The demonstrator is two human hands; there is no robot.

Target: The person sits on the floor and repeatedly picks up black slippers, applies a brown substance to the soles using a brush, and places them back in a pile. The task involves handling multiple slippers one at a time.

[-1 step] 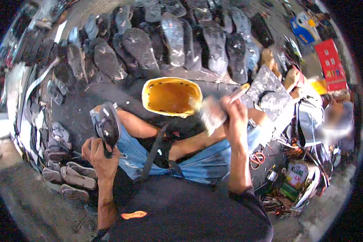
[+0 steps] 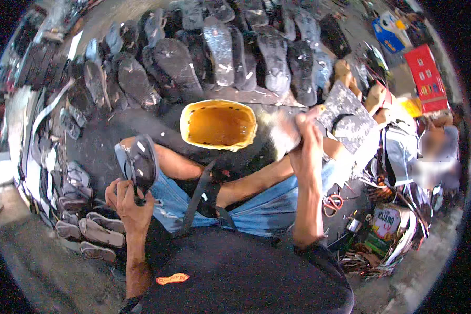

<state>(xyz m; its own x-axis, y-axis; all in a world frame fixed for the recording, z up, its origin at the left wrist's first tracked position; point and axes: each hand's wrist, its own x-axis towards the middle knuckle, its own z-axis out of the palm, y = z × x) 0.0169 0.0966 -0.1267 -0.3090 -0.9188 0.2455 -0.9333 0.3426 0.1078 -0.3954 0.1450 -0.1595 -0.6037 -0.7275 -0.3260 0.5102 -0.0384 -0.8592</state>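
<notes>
My left hand [image 2: 129, 204] is closed around one end of a black sandal [image 2: 141, 159], holding it upright over my left knee. A wide brush [image 2: 282, 132] with pale bristles, smeared by motion, is gripped in my right hand [image 2: 310, 137]. Its bristles are just right of a cream-rimmed tub [image 2: 185, 125] and apart from it. Amber-brown liquid [image 2: 220, 125] fills much of that tub, which stands beyond my crossed legs.
Rows of dark sandal soles [image 2: 178, 65] line the far side. Grey sandals [image 2: 100, 230] lie at left. On the right are a patterned grey board [image 2: 345, 107], red-handled scissors [image 2: 332, 205], a tin [image 2: 386, 227] among scraps, a red box [image 2: 428, 78] and another person [image 2: 438, 144].
My right hand and the brush have moved slightly up and right, away from the tub's rim. My left hand keeps hold of the sandal. The whole view has shifted a little.
</notes>
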